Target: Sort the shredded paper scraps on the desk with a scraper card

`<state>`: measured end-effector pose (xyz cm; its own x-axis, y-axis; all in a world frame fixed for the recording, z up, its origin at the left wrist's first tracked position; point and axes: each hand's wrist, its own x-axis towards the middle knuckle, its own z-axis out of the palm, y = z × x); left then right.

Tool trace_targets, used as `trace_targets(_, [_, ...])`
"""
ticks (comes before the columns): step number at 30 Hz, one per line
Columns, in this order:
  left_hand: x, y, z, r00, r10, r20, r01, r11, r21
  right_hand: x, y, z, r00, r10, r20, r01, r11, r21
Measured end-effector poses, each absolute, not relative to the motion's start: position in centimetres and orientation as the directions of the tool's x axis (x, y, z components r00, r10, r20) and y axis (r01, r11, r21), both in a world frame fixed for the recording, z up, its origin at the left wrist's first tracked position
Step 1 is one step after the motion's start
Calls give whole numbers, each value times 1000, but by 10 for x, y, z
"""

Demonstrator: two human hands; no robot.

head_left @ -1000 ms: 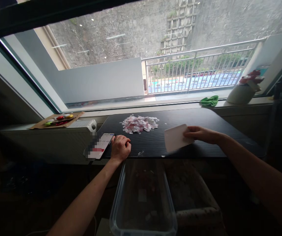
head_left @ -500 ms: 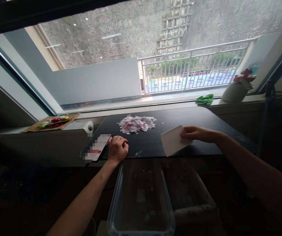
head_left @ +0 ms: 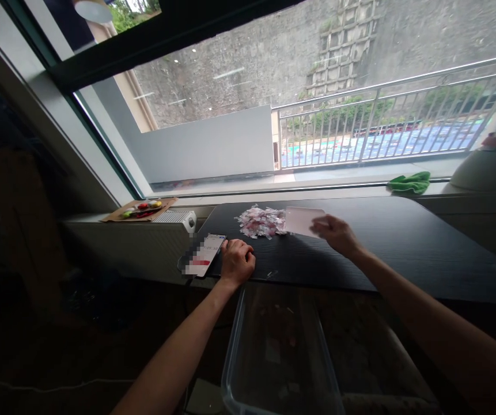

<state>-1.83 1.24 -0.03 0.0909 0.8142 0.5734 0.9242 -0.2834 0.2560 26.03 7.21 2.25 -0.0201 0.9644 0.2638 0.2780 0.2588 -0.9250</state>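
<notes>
A white flat plastic scraper [head_left: 303, 221] is gripped at its right end by my right hand [head_left: 334, 231]. Its left end meets the right side of a heap of pink and white paper scraps [head_left: 260, 222] on the dark table [head_left: 386, 248]. My left hand [head_left: 237, 260] rests near the table's front edge with its fingers curled in, and nothing shows in them. Right beside it lies a phone [head_left: 207, 253] with a lit screen showing digits.
A clear plastic bin [head_left: 230, 369] with a few scraps inside stands below the table's front edge. On the sill are a green cloth [head_left: 409, 183] and a pale container [head_left: 485, 167]. Left of the table, a radiator [head_left: 101, 236] carries cardboard [head_left: 165, 206] with colourful items.
My right hand has carried the scraper away from the table's front edge, back and left to the paper heap. The left hand has stayed by the phone. The camera view has turned left.
</notes>
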Motion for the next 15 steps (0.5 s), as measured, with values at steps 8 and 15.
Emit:
trace_targets(8, [-18, 12, -1, 82, 838, 540, 922, -270, 278, 240, 63, 21, -92, 940, 328, 370, 338, -865])
trace_targets(15, [-17, 14, -4, 81, 852, 517, 919, -264, 291, 231, 65, 13, -189, 933, 306, 400, 357, -844])
